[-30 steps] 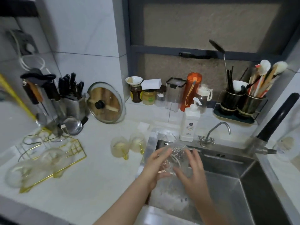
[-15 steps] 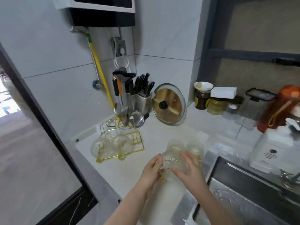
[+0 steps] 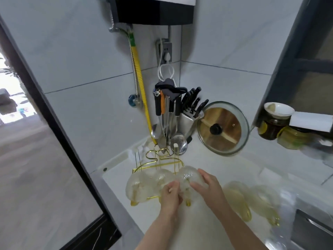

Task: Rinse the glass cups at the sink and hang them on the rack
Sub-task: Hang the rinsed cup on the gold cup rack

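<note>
Both hands, L (image 3: pixel 170 194) & R (image 3: pixel 209 184), grip glass cup (image 3: pixel 189 177) at gold rack (image 3: pixel 158 162); fingers curled round it, contact w/ rack unclear.

Glass cup (image 3: pixel 189 177) (two-handed grip) at rack (image 3: pixel 158 166)

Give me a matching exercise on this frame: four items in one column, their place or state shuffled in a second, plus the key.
Items
1. glass cup in both hands
2. two cups on the counter
3. glass pot lid
4. gold rack

Place or state
A. leaning upright against the back wall
B. left of the hands, already carrying two cups
C. held at the right end of the rack by the left hand and right hand
D. standing between the hands and the sink

Pairs: 1-C, 2-D, 3-A, 4-B
</note>
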The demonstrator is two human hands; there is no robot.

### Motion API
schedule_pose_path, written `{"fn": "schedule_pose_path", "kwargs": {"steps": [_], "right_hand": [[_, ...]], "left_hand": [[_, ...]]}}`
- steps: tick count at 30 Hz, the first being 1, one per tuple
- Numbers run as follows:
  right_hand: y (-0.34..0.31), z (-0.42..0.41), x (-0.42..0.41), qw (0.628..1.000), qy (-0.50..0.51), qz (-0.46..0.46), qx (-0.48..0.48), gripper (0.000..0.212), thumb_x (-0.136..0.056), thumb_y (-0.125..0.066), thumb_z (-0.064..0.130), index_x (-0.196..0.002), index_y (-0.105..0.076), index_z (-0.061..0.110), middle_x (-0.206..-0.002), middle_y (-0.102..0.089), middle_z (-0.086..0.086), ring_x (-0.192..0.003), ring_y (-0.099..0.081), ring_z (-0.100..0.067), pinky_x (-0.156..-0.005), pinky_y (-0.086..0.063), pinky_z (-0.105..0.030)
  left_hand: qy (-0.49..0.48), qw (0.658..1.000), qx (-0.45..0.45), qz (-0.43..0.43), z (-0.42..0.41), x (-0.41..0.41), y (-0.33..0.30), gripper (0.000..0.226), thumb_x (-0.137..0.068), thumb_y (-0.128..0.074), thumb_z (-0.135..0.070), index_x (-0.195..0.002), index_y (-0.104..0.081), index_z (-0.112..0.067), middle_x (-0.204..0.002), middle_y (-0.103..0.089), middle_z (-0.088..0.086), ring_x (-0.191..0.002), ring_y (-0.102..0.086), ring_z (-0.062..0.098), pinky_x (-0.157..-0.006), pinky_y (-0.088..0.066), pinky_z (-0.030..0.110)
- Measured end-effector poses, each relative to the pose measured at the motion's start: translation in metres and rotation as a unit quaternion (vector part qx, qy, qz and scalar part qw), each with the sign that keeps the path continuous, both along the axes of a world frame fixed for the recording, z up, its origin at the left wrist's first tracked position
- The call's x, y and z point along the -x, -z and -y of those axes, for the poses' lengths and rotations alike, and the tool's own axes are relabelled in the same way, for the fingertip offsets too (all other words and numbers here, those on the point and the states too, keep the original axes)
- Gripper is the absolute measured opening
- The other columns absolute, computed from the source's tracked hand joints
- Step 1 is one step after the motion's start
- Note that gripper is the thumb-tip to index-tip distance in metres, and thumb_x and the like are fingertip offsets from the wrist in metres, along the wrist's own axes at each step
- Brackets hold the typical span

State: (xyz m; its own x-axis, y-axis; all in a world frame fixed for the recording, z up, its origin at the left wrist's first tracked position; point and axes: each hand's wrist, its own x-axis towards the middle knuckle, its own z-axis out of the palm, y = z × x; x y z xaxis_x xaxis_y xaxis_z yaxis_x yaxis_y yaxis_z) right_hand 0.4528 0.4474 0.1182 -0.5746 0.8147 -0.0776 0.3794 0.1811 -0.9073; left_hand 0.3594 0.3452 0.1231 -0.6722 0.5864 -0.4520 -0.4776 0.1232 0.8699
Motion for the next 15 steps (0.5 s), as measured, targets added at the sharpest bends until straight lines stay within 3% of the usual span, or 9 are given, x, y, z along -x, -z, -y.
{"fn": "schedule_pose_path", "kwargs": {"steps": [6,11,15], "right_hand": [[0.010,-0.027,0.020,0.999,0.007,0.028,0.039,0.049,-0.082,-0.070,0.016,-0.125,-0.048,0.013,-0.117,-0.055,0.001,-0.109,-0.050,-0.012,-0.090,-0.035,-0.021],[0.019,-0.031,0.028,0.998,0.018,0.031,0.051,0.043,-0.083,-0.070,0.018,-0.122,-0.053,0.019,-0.117,-0.058,0.001,-0.110,-0.054,-0.014,-0.089,-0.039,-0.022],[0.025,-0.027,0.030,0.998,0.027,0.034,0.056,0.045,-0.086,-0.066,0.015,-0.129,-0.053,0.011,-0.122,-0.060,-0.009,-0.109,-0.057,-0.020,-0.085,-0.043,-0.023]], "left_hand": [[0.001,0.999,0.045,0.013,-0.022,0.018,0.023,0.032,-0.092,-0.057,-0.039,-0.104,-0.058,-0.010,-0.084,-0.066,0.014,-0.069,-0.063,0.024,-0.058,-0.052,0.031],[0.042,0.996,0.075,-0.039,-0.027,0.027,0.028,0.031,-0.097,-0.048,-0.033,-0.127,-0.050,-0.027,-0.098,-0.063,0.010,-0.067,-0.065,0.022,-0.054,-0.052,0.029],[0.082,0.992,0.093,-0.008,-0.029,0.029,0.038,0.044,-0.098,-0.046,-0.021,-0.141,-0.040,-0.026,-0.089,-0.059,0.009,-0.066,-0.057,0.021,-0.051,-0.048,0.028]]}}
